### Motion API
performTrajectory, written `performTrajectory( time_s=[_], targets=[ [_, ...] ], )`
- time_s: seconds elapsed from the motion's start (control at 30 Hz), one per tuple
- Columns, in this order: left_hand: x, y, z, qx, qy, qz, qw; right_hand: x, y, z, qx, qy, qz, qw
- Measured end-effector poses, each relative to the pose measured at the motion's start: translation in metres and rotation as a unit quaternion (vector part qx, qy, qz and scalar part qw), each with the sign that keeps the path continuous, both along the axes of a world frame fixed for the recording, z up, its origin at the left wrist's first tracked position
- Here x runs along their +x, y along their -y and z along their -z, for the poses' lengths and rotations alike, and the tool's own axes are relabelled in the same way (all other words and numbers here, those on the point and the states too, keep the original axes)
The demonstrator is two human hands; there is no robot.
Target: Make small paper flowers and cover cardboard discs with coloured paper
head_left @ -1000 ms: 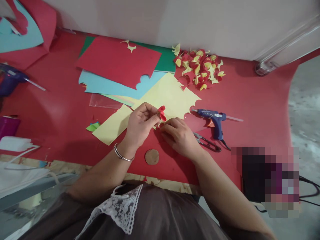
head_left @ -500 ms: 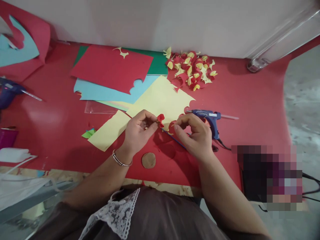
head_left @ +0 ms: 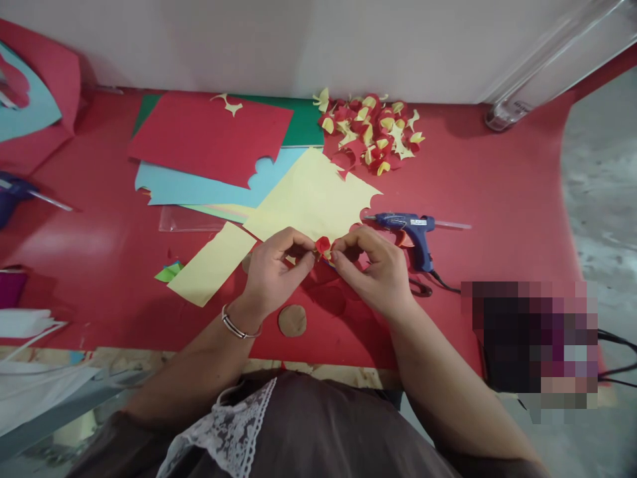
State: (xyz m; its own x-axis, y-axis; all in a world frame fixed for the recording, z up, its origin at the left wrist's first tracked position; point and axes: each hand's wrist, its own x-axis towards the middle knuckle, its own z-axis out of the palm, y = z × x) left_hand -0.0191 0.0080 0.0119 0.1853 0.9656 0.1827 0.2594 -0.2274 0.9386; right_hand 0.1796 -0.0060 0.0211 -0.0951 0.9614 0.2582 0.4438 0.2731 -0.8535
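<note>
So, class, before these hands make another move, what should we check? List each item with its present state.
1. Red paper piece pinched in the left hand: ok.
2. Right hand close beside it: ok.
3. Right hand holding something: cannot tell, too small.
4. Glue gun hot: cannot tell.
5. Brown disc apart from both hands: ok.
6. Dark-handled tool fully visible: not ok, the right hand hides part.

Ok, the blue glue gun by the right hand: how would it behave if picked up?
The glue gun probably won't roll, lying flat on its side. Its attached black cord may drag when lifted. The translucent stick jutting from its back could catch on things.
</note>
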Motion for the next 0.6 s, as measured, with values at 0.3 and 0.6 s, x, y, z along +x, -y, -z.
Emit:
performTrajectory(
  time_s=[0.3, 0.6],
  targets=[
    [0.0008, 0.0009, 0.0000, 0.087, -0.068, 0.011, 0.994, -0.0002, -0.0001, 0.0012, 0.003, 0.005, -0.008, 1.000],
    [0.0013, -0.0001, -0.0020, 0.128, -0.091, 0.015, 0.988, 0.0005, 0.0011, 0.0037, -0.015, -0.005, -0.015, 1.000]
  ],
)
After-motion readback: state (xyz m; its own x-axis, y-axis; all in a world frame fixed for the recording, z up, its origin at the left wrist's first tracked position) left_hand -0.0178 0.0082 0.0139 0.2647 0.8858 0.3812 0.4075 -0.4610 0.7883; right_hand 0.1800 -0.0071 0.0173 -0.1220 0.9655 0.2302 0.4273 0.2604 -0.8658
